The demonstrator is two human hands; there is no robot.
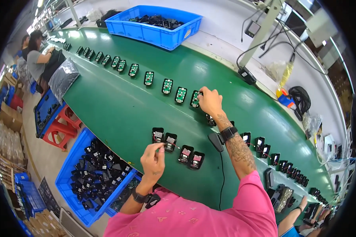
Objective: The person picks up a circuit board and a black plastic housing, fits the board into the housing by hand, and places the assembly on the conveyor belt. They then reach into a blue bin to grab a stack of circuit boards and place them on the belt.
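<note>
My right hand [211,102] reaches across the green table, fingers closed on the edge of a small black housing with a green circuit board [194,98]. That housing ends a slanting row; a similar board-fitted housing [180,94] sits just left of it. My left hand [153,160] is nearer me, thumb and fingers pinched beside an open black housing [170,141] with a silvery part and thin red wires. What the pinch holds is too small to make out. Close by are another open housing [158,134] and two with pink parts [185,153].
A blue bin of black parts [154,37] stands at the far edge. Another blue bin [69,173] heaped with black housings is at my left. A black device [216,141] with a cable lies by my right forearm. Co-workers sit far left and lower right.
</note>
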